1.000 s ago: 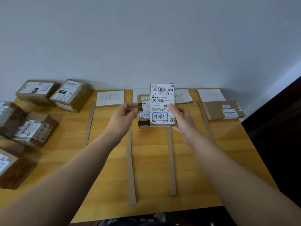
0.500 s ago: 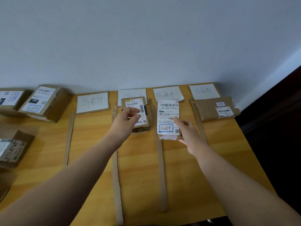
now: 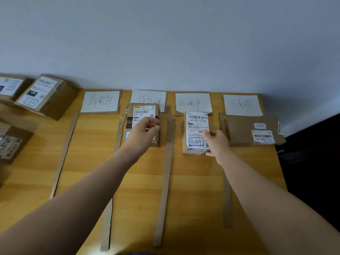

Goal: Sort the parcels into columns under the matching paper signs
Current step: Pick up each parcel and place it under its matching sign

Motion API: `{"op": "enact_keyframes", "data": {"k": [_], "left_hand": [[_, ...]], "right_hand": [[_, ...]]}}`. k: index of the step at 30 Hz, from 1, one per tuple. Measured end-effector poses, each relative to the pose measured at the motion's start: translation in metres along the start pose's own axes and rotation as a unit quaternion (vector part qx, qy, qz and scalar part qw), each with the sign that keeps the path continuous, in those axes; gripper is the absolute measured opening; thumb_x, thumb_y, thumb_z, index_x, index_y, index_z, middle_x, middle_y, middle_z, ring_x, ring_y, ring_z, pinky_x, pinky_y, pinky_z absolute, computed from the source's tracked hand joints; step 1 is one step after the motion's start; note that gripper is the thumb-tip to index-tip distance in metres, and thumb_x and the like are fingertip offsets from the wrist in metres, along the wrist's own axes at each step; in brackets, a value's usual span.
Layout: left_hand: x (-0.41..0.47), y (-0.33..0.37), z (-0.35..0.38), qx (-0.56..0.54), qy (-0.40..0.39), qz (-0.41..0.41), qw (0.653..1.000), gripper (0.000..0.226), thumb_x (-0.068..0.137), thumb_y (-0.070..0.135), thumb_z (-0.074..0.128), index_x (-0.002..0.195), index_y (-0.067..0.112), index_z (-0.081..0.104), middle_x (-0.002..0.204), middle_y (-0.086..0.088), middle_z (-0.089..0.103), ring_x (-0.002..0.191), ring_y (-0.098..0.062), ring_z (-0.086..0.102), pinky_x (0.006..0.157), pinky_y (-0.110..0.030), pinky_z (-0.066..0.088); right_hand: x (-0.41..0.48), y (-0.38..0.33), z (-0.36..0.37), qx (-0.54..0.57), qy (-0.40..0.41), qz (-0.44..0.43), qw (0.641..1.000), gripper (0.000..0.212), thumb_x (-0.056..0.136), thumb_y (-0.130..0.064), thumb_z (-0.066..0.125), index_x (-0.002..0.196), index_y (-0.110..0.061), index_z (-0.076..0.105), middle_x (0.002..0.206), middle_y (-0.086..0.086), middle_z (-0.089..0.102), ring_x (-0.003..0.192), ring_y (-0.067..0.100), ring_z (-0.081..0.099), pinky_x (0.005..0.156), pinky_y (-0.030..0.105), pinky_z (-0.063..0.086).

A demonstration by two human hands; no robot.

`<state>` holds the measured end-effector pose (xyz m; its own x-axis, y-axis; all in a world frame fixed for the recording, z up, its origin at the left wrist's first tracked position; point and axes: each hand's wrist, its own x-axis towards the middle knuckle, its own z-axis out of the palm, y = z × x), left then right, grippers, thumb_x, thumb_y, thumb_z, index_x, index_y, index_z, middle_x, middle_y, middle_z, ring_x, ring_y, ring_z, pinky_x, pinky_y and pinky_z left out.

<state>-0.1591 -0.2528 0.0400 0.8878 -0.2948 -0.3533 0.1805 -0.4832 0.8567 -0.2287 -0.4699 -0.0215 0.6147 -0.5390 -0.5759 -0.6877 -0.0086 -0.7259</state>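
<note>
Lying lengthwise in the third column just below its matching sign (image 3: 193,103), the white-labelled parcel (image 3: 196,129) is pinched at its near right corner by the right hand (image 3: 218,142), while the left hand (image 3: 142,134), fingers curled, hovers over the neighbouring parcel (image 3: 143,110), grip unclear.

The surface (image 3: 193,190) is yellow-orange wood with thin darker lines. The strips (image 3: 164,181) on it are plain brown. The paper signs (image 3: 100,101) are white with black writing. The right parcel (image 3: 195,126), at the right fingers (image 3: 207,134), is brown, with a white label, black stripes and a blue frame. The left parcel (image 3: 143,111), under the left fingers (image 3: 153,125), is brown with a white and yellow label.
</note>
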Motion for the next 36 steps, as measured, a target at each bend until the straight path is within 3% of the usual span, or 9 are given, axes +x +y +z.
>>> {"op": "enact_keyframes", "data": {"k": [6, 11, 15, 18, 22, 26, 32, 34, 36], "left_hand": [[0.015, 0.01, 0.002, -0.004, 0.027, -0.002, 1.0, 0.016, 0.097, 0.019, 0.049, 0.111, 0.024, 0.056, 0.111, -0.001, 0.064, 0.097, -0.012, 0.06, 0.081, -0.027, 0.048], [0.018, 0.013, 0.005, 0.002, 0.025, 0.005, 1.0, 0.017, 0.097, 0.017, 0.049, 0.112, 0.022, 0.056, 0.108, -0.001, 0.064, 0.09, -0.007, 0.06, 0.076, -0.021, 0.046], [0.015, 0.007, 0.004, 0.005, 0.026, -0.001, 1.0, 0.015, 0.097, 0.018, 0.05, 0.109, 0.024, 0.056, 0.107, 0.001, 0.063, 0.092, -0.007, 0.059, 0.08, -0.026, 0.047], [0.009, 0.001, 0.002, 0.022, 0.028, -0.003, 0.999, 0.018, 0.097, 0.02, 0.05, 0.113, 0.023, 0.056, 0.109, 0.0, 0.062, 0.095, -0.01, 0.058, 0.076, -0.026, 0.046], [0.002, -0.007, -0.008, 0.04, 0.031, -0.019, 0.999, 0.019, 0.097, 0.021, 0.05, 0.115, 0.022, 0.056, 0.11, -0.003, 0.061, 0.092, -0.018, 0.058, 0.068, -0.023, 0.046], [-0.007, -0.012, -0.021, 0.076, 0.039, -0.008, 0.996, 0.023, 0.097, 0.022, 0.05, 0.12, 0.022, 0.054, 0.111, -0.002, 0.059, 0.1, -0.019, 0.058, 0.068, -0.021, 0.045], [-0.025, -0.02, -0.053, 0.151, 0.053, 0.033, 0.987, 0.03, 0.096, 0.023, 0.051, 0.126, 0.018, 0.051, 0.114, 0.001, 0.058, 0.097, -0.015, 0.057, 0.072, -0.026, 0.05], [-0.028, -0.025, -0.069, 0.187, 0.047, 0.045, 0.98, 0.032, 0.096, 0.024, 0.052, 0.127, 0.018, 0.05, 0.117, 0.001, 0.058, 0.096, -0.013, 0.057, 0.075, -0.027, 0.048], [-0.031, -0.031, -0.088, 0.214, 0.042, 0.049, 0.975, 0.037, 0.095, 0.024, 0.053, 0.131, 0.018, 0.048, 0.12, -0.001, 0.058, 0.097, -0.012, 0.055, 0.076, -0.026, 0.045]], "right_hand": [[0.018, 0.0, 0.003, -0.096, 0.038, -0.019, 0.994, 0.03, 0.096, -0.045, 0.047, 0.105, -0.016, 0.047, 0.081, -0.004, 0.061, 0.068, 0.01, 0.059, 0.079, 0.042, 0.059], [0.026, -0.003, 0.001, -0.154, 0.053, -0.033, 0.986, 0.04, 0.096, -0.049, 0.044, 0.107, -0.013, 0.054, 0.082, -0.003, 0.064, 0.066, 0.012, 0.062, 0.056, 0.027, 0.05], [0.029, -0.001, 0.002, -0.178, 0.062, -0.028, 0.982, 0.044, 0.095, -0.054, 0.042, 0.105, -0.013, 0.054, 0.079, -0.004, 0.062, 0.064, 0.011, 0.061, 0.055, 0.027, 0.048], [0.024, -0.005, 0.0, -0.276, 0.095, -0.058, 0.955, 0.046, 0.093, -0.058, 0.043, 0.094, -0.013, 0.054, 0.081, 0.001, 0.064, 0.066, 0.018, 0.061, 0.055, 0.029, 0.047], [0.013, -0.021, -0.007, -0.362, 0.14, -0.107, 0.916, 0.044, 0.093, -0.054, 0.047, 0.107, -0.012, 0.05, 0.092, 0.004, 0.063, 0.081, 0.027, 0.064, 0.055, 0.03, 0.048], [-0.002, -0.03, -0.01, -0.364, 0.147, -0.168, 0.904, 0.036, 0.095, -0.044, 0.046, 0.109, -0.012, 0.054, 0.098, 0.005, 0.063, 0.089, 0.028, 0.061, 0.059, 0.032, 0.048], [-0.04, -0.041, 0.015, -0.335, 0.123, -0.239, 0.903, 0.02, 0.097, -0.027, 0.046, 0.1, -0.012, 0.059, 0.098, 0.002, 0.061, 0.082, 0.021, 0.058, 0.056, 0.027, 0.043], [-0.053, -0.046, 0.031, -0.321, 0.109, -0.251, 0.907, 0.017, 0.097, -0.026, 0.047, 0.104, -0.015, 0.058, 0.101, 0.0, 0.06, 0.081, 0.02, 0.059, 0.056, 0.027, 0.047], [-0.067, -0.051, 0.051, -0.292, 0.089, -0.252, 0.918, 0.019, 0.097, -0.026, 0.049, 0.112, -0.017, 0.056, 0.102, -0.001, 0.061, 0.083, 0.018, 0.06, 0.066, 0.034, 0.054]]}}
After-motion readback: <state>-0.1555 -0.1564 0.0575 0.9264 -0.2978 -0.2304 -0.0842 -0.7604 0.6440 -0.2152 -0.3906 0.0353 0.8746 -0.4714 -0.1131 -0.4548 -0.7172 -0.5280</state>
